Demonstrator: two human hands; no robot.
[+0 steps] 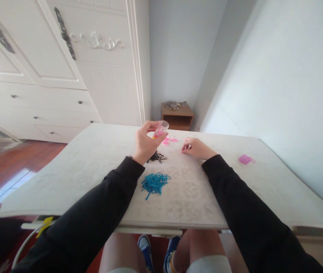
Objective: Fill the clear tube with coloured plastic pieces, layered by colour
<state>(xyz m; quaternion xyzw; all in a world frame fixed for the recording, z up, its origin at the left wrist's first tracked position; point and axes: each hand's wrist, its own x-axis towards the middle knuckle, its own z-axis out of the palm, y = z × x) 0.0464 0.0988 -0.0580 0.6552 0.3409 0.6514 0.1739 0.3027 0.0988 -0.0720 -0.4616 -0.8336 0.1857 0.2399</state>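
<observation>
My left hand point(147, 142) grips a small clear plastic cup point(164, 124), raised above the far side of the table, with pink bits showing inside. Just beyond it a pile of bright pink pieces point(170, 140) lies on the tabletop. Below that hand sits a small black heap of strands point(158, 156), partly hidden by it. Nearer me is a heap of blue strands point(155, 184). To the right, my right hand point(194, 148) is low over the table, fingertips pinched together; whatever they hold, if anything, is too small to make out.
The white-covered table point(195, 197) spans the view. A pink pouch-like item point(246, 159) lies on its right side. Behind stands a brown nightstand point(177, 112) with crumpled cloth on top. A white wardrobe point(112, 87) rises at left, a pale wall point(292, 76) at right.
</observation>
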